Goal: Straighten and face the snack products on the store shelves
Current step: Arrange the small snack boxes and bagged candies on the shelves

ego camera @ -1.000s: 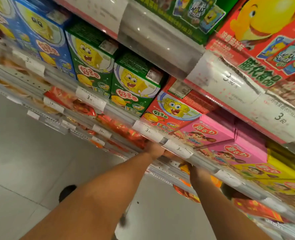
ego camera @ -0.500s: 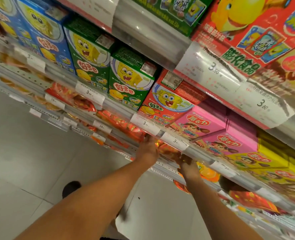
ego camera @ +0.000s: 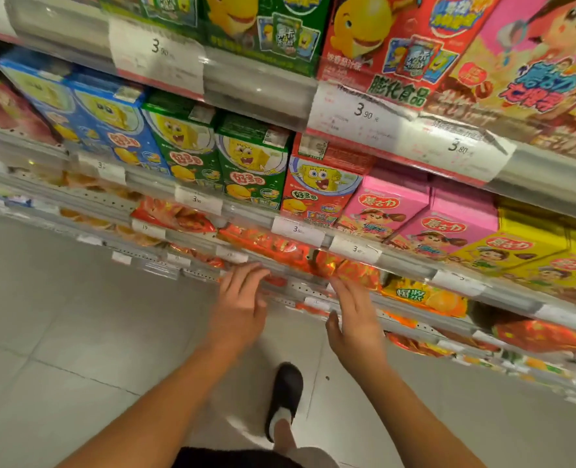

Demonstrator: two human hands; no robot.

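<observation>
At frame centre the left hand [ego camera: 241,307] and right hand [ego camera: 355,319] hover with fingers straight and apart, holding nothing, just below the crinkled red-orange foil snack bags [ego camera: 344,270]. Beyond, upper right, stand pink cardboard boxes [ego camera: 391,204]. Best to press the bags flat, fronts outward.

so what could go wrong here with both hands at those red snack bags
1. The red snack bags bulge past the shelf edge; a careless push from the right hand might tip one off.
2. The left hand sits by the price tags and could knock one loose.
3. Pressing hard may crush the bags' contents.
</observation>
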